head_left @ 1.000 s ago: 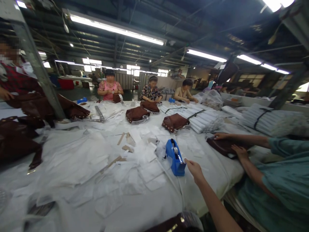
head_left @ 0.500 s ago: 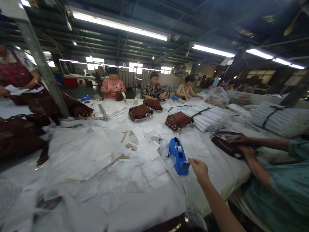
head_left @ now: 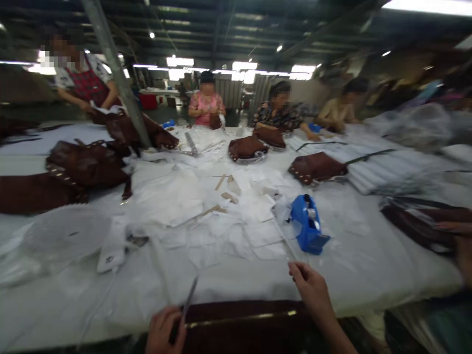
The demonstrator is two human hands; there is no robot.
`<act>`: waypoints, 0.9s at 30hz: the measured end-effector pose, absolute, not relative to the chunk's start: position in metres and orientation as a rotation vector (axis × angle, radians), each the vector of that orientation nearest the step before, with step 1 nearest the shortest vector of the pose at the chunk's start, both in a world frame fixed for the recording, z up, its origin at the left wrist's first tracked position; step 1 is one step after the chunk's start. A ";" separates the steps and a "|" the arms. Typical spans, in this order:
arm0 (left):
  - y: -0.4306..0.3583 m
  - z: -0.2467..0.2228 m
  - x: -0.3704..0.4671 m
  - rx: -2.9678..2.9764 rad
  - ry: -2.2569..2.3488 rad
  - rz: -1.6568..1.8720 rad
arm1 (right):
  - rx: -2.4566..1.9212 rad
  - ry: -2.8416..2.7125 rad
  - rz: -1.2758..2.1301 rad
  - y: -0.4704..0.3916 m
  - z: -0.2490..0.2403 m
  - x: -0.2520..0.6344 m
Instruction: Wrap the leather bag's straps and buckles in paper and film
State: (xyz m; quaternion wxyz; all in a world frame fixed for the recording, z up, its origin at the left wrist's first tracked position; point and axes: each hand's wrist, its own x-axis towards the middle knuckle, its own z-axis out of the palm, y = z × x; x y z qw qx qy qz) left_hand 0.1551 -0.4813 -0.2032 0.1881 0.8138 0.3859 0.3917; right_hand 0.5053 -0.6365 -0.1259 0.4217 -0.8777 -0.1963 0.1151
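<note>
My left hand (head_left: pixel 164 330) is closed around a thin, pointed grey tool (head_left: pixel 190 298), blurred, its tip upward. Beside it, at the table's near edge, lies a dark brown leather bag (head_left: pixel 247 327) with a line of shiny metal along it. Above the bag's right end my right hand (head_left: pixel 310 287) pinches thumb and forefinger together on what looks like a small piece of clear tape, barely visible at the fingertips. A blue tape dispenser (head_left: pixel 308 226) stands on the table just beyond that hand, apart from it.
White sheets and paper scraps (head_left: pixel 224 236) cover the middle. Brown bags (head_left: pixel 319 167) lie farther back, near bundled white rolls (head_left: pixel 387 169). At left are a power strip (head_left: pixel 111 255), more brown bags (head_left: pixel 86 164) and a metal post (head_left: pixel 121 73). Co-workers sit and stand around; one's hand (head_left: pixel 457 231) is at right.
My right hand has left the dispenser's cutting edge and come back toward the bag. My left hand with the grey tool has come into view. The view has swung left and down.
</note>
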 end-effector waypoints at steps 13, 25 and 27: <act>-0.491 -0.185 0.158 2.414 1.115 1.038 | -1.683 -1.156 1.113 -0.525 -0.132 0.299; -0.488 -0.191 0.159 2.290 1.141 1.076 | -1.887 -1.058 1.116 -0.510 -0.157 0.295; -0.487 -0.191 0.159 2.270 1.150 1.078 | -1.853 -1.004 1.167 -0.508 -0.160 0.297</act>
